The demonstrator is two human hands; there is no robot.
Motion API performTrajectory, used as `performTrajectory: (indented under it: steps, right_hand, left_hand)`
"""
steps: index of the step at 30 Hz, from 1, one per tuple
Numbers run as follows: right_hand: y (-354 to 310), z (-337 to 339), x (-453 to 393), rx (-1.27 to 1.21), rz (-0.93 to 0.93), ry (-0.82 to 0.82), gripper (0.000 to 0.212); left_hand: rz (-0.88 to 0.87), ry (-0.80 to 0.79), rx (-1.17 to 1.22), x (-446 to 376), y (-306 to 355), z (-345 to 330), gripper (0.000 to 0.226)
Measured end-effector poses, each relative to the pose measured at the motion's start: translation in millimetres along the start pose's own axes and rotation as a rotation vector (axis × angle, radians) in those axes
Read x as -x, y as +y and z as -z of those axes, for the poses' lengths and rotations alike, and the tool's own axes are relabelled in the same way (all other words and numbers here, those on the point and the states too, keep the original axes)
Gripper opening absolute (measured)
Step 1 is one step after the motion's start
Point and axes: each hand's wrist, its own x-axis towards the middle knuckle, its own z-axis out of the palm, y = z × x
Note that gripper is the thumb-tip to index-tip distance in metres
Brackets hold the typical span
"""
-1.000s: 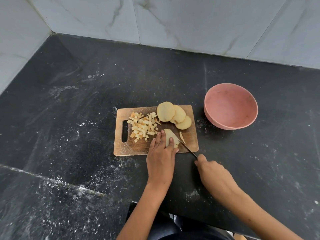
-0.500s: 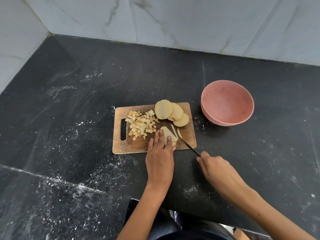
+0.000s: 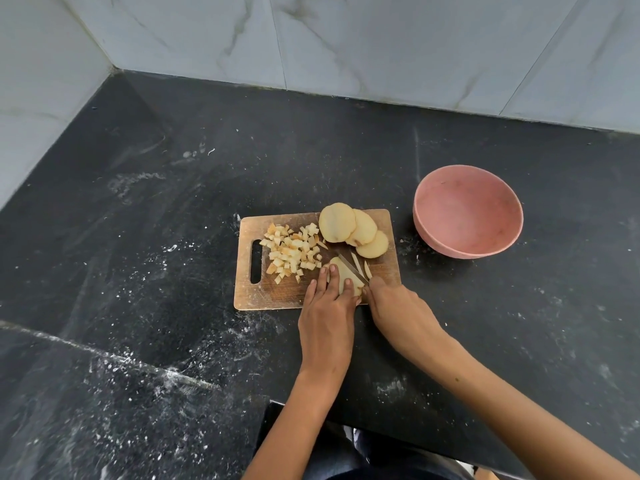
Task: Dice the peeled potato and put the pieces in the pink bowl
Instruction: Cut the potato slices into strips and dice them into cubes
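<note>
My right hand (image 3: 394,308) grips the knife (image 3: 352,268), blade across the potato slab (image 3: 343,276) my left hand (image 3: 327,311) pins with flat fingers on the cutting board (image 3: 277,292). Diced pieces (image 3: 292,251) and three slices (image 3: 353,230) lie beyond; the pink bowl (image 3: 467,213) sits right of the board.

Wooden cutting board (image 3: 273,292) on black counter (image 3: 173,202). On board: left hand (image 3: 327,308) presses potato slice (image 3: 343,271), right hand (image 3: 398,310) grips knife (image 3: 351,268) cutting it; diced pile (image 3: 292,252) left, three slices (image 3: 351,228) far side. Pink bowl (image 3: 467,211) right of board.
</note>
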Motion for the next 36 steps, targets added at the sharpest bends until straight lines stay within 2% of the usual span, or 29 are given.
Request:
performTrajectory:
  steps: [5,12,15,19,21,28,36]
  right_hand:
    - [4,0,-6,0.013,0.008,-0.057,0.016]
    - [35,-21,44,0.158,-0.063,-0.094,0.006]
    - [37,-19,47,0.061,-0.104,-0.063,0.013]
    - [38,-7,43,-0.284,-0.114,-0.110,0.030]
    - [39,-6,45,-0.375,-0.096,-0.117,0.032]
    - [28,-1,38,-0.239,0.013,0.071,0.028]
    - [-2,-1,4,-0.062,0.007,0.030,0.026]
  left_hand:
    - [-0.011,-0.007,0.028,0,0,1,0.032]
    - [-0.014,0.035,0.003,1,0,-3,0.029]
    - [-0.021,0.051,0.003,1,-3,-2,0.029]
    - [-0.043,0.100,-0.035,1,-2,-3,0.026]
    - [-0.067,0.145,-0.056,4,-4,-5,0.024]
    - [-0.062,0.165,-0.027,5,-5,-6,0.023]
    - [-0.039,0.133,0.052,4,-10,-4,0.022]
